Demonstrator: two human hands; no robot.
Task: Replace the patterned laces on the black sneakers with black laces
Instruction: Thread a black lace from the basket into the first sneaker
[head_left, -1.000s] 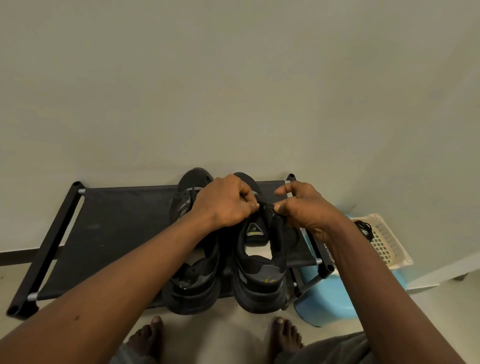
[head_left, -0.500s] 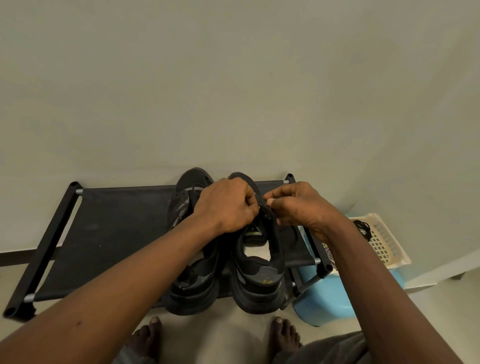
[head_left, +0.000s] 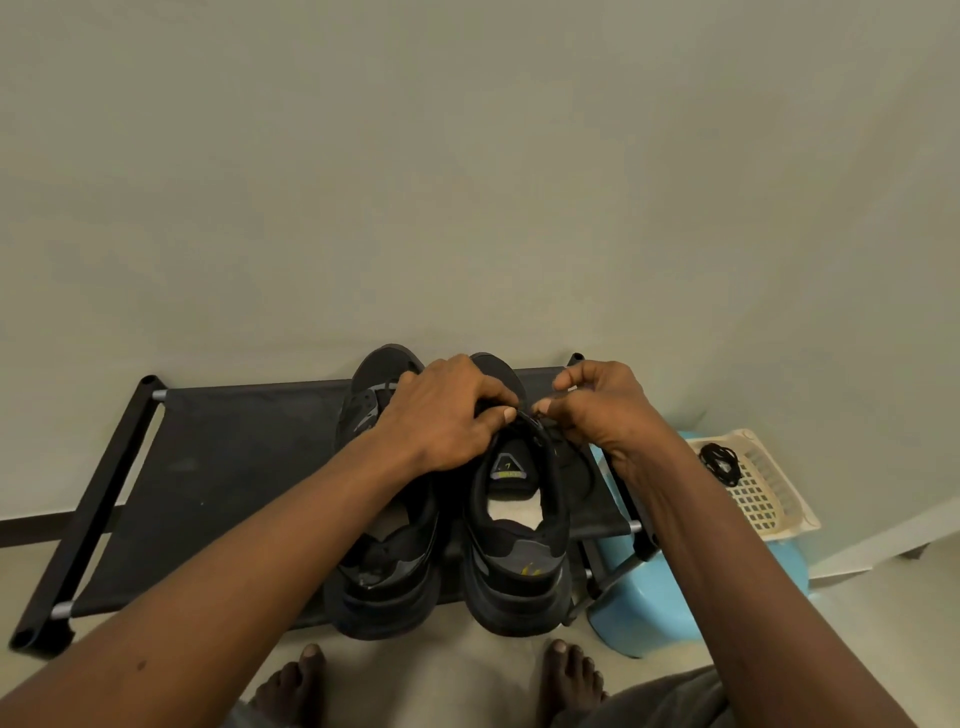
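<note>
Two black sneakers stand side by side on a black fabric rack (head_left: 234, 467), heels toward me. Over the upper eyelets of the right sneaker (head_left: 519, 561), my left hand (head_left: 447, 410) curls its fingers on the tongue and a black lace (head_left: 527, 415). My right hand (head_left: 602, 410) pinches the other part of that lace just to the right. The laced area is hidden under both hands. The left sneaker (head_left: 384, 571) lies partly beneath my left forearm. A bundle of dark laces (head_left: 719, 460) lies in a cream basket (head_left: 769, 499) at the right.
The rack stands against a plain pale wall. The basket sits on a blue plastic stool (head_left: 649, 608) at the rack's right end. My bare feet (head_left: 431, 680) are on the floor just in front of the sneakers.
Both hands have stayed at the right sneaker's upper eyelets. My right hand's fingers have shifted slightly, raising the index finger while the pinch stays on the lace.
</note>
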